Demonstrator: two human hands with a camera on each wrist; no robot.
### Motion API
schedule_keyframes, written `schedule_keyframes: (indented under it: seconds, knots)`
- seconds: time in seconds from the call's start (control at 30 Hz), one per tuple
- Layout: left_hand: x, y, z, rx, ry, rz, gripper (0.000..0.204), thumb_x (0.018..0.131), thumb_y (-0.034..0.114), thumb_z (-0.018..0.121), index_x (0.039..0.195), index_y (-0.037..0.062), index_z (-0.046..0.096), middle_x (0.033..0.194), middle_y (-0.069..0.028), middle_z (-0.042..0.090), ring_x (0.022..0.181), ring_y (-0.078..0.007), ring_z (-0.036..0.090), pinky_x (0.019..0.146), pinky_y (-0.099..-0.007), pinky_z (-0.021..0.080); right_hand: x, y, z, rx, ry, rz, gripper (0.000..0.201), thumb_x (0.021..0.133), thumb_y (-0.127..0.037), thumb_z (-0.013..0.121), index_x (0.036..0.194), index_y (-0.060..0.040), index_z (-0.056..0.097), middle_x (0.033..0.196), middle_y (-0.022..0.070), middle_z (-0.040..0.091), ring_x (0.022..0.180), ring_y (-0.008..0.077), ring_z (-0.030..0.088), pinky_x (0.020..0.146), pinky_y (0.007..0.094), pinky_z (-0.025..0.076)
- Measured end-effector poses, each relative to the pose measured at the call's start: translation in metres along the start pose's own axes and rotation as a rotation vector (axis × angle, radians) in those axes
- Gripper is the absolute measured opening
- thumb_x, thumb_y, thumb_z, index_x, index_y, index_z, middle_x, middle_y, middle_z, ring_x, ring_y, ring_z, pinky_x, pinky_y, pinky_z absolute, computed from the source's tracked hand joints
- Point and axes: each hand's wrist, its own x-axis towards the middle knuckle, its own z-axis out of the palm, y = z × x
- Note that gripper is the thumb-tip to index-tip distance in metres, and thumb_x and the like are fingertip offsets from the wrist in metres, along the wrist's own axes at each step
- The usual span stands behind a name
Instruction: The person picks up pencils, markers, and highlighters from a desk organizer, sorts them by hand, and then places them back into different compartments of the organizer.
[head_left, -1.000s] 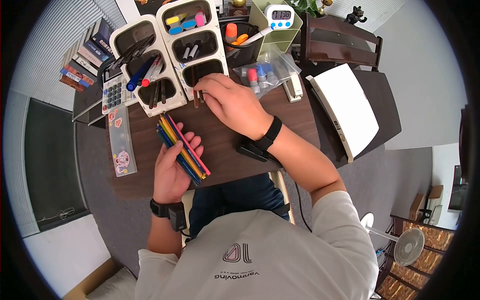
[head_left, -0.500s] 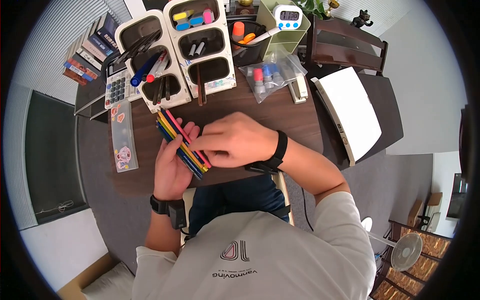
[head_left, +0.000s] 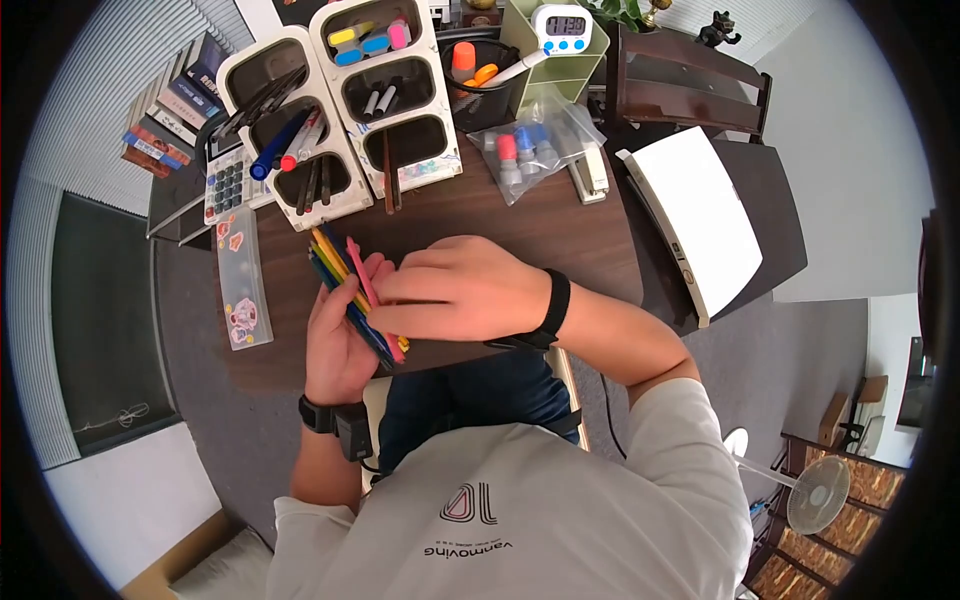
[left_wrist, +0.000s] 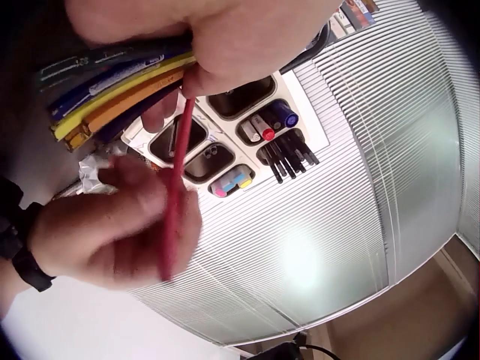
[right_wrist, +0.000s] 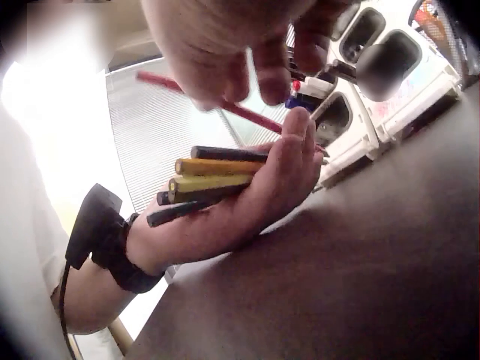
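A bundle of coloured pencils [head_left: 330, 250], blue, green, yellow and orange, lies across the palm of my left hand [head_left: 335, 345], the thumb bent over it. My right hand [head_left: 465, 290] has come over the bundle and pinches a pinkish-red pencil [right_wrist: 251, 114]. In the right wrist view that pencil slants above the others, angled away from them. Its far end reaches the left hand's fingertips. Ahead of both hands, two brown pencils [head_left: 390, 185] lean in the front compartment of the right white organizer [head_left: 430, 172].
Left of it, another white organizer [head_left: 350, 206] holds dark pencils and markers. A clear sticker-covered case [head_left: 243, 285] lies at the table's left. Toward the right are a plastic bag of small bottles [head_left: 535, 150], a stapler [head_left: 590, 178], a black mesh cup [head_left: 480, 110] and a white timer [head_left: 562, 28].
My right hand left the brown pencils in the front compartment and came back to the bundle. It now pinches the pinkish-red pencil, which has shifted out of line with the others.
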Motion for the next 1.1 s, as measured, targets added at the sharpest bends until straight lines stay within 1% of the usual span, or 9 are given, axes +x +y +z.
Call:
schedule_keyframes:
  seconds: [0.07, 0.17, 0.27, 0.33, 0.53, 0.83, 0.9, 1.03, 1.1]
  knots:
    - [0.000, -0.001, -0.002, -0.087, -0.037, -0.030, 0.046, 0.106, 0.014, 0.048, 0.151, 0.0056, 0.042, 0.144, -0.0182, 0.055, 0.135, -0.0287, 0.053, 0.111, -0.0448, 0.047, -0.003, 0.001, -0.011, 0.012, 0.130, -0.074, 0.019, 0.077, -0.011, 0.075, 0.094, -0.0129, 0.066, 0.102, 0.0027, 0.066, 0.082, 0.0204, 0.068, 0.063, 0.0313, 0.055]
    - [-0.006, 0.004, 0.010, -0.028, 0.008, -0.056, 0.050, 0.105, 0.018, 0.045, 0.153, 0.0051, 0.038, 0.152, -0.0203, 0.047, 0.141, -0.0318, 0.048, 0.115, -0.0484, 0.043, -0.011, 0.016, -0.026, -0.081, 0.450, 0.005, 0.028, 0.077, -0.017, 0.079, 0.102, -0.0091, 0.069, 0.097, 0.0047, 0.068, 0.079, 0.0266, 0.067, 0.067, 0.0359, 0.056]
    - [-0.008, 0.003, 0.007, 0.021, -0.024, -0.061, 0.054, 0.104, 0.016, 0.043, 0.156, 0.0050, 0.035, 0.156, -0.0184, 0.045, 0.142, -0.0286, 0.047, 0.118, -0.0466, 0.039, -0.007, 0.032, -0.024, -0.201, 0.430, 0.230, 0.027, 0.080, -0.009, 0.077, 0.105, -0.0086, 0.069, 0.097, 0.0061, 0.068, 0.082, 0.0290, 0.067, 0.071, 0.0369, 0.056]
    - [-0.005, 0.003, 0.009, 0.066, -0.051, -0.058, 0.055, 0.103, 0.014, 0.044, 0.156, 0.0049, 0.034, 0.156, -0.0183, 0.046, 0.143, -0.0285, 0.047, 0.118, -0.0467, 0.039, -0.011, 0.045, -0.010, -0.275, 0.287, 0.410, 0.023, 0.086, -0.008, 0.073, 0.108, -0.0093, 0.069, 0.100, 0.0072, 0.068, 0.089, 0.0305, 0.066, 0.076, 0.0378, 0.056]
    - [-0.008, 0.004, 0.012, 0.121, 0.027, -0.063, 0.051, 0.104, 0.008, 0.052, 0.154, 0.0071, 0.040, 0.147, -0.0149, 0.055, 0.133, -0.0245, 0.057, 0.110, -0.0420, 0.049, -0.011, 0.049, 0.002, -0.147, 0.165, 0.545, 0.020, 0.092, -0.008, 0.069, 0.112, -0.0085, 0.069, 0.109, 0.0088, 0.069, 0.098, 0.0323, 0.067, 0.082, 0.0398, 0.055]
    - [-0.009, 0.001, 0.006, 0.090, 0.011, -0.048, 0.048, 0.104, 0.005, 0.054, 0.150, 0.0068, 0.044, 0.135, -0.0152, 0.061, 0.125, -0.0273, 0.062, 0.104, -0.0450, 0.053, -0.006, 0.051, 0.015, -0.138, 0.205, 0.519, 0.024, 0.091, -0.009, 0.068, 0.115, -0.0125, 0.069, 0.106, 0.0063, 0.069, 0.090, 0.0300, 0.070, 0.072, 0.0390, 0.058]
    - [-0.009, 0.001, 0.007, 0.103, 0.015, -0.060, 0.048, 0.104, 0.008, 0.056, 0.151, 0.0086, 0.045, 0.134, -0.0111, 0.062, 0.122, -0.0218, 0.063, 0.103, -0.0393, 0.053, -0.008, 0.049, 0.014, -0.124, 0.202, 0.548, 0.025, 0.090, -0.009, 0.068, 0.115, -0.0121, 0.069, 0.106, 0.0066, 0.070, 0.090, 0.0302, 0.070, 0.072, 0.0390, 0.058]
    - [-0.009, 0.001, 0.006, 0.096, 0.030, -0.052, 0.047, 0.105, 0.010, 0.056, 0.150, 0.0085, 0.046, 0.133, -0.0109, 0.063, 0.120, -0.0215, 0.064, 0.101, -0.0389, 0.054, -0.006, 0.038, 0.003, -0.040, 0.180, 0.550, 0.027, 0.087, -0.007, 0.068, 0.114, -0.0121, 0.069, 0.103, 0.0060, 0.069, 0.088, 0.0295, 0.069, 0.071, 0.0390, 0.058]
    - [-0.008, 0.000, 0.006, 0.081, 0.054, -0.032, 0.044, 0.106, 0.011, 0.056, 0.148, 0.0068, 0.046, 0.131, -0.0143, 0.063, 0.118, -0.0253, 0.065, 0.101, -0.0435, 0.055, -0.007, 0.032, 0.003, -0.028, 0.174, 0.480, 0.028, 0.085, -0.008, 0.069, 0.112, -0.0127, 0.069, 0.100, 0.0052, 0.067, 0.086, 0.0283, 0.069, 0.071, 0.0384, 0.058]
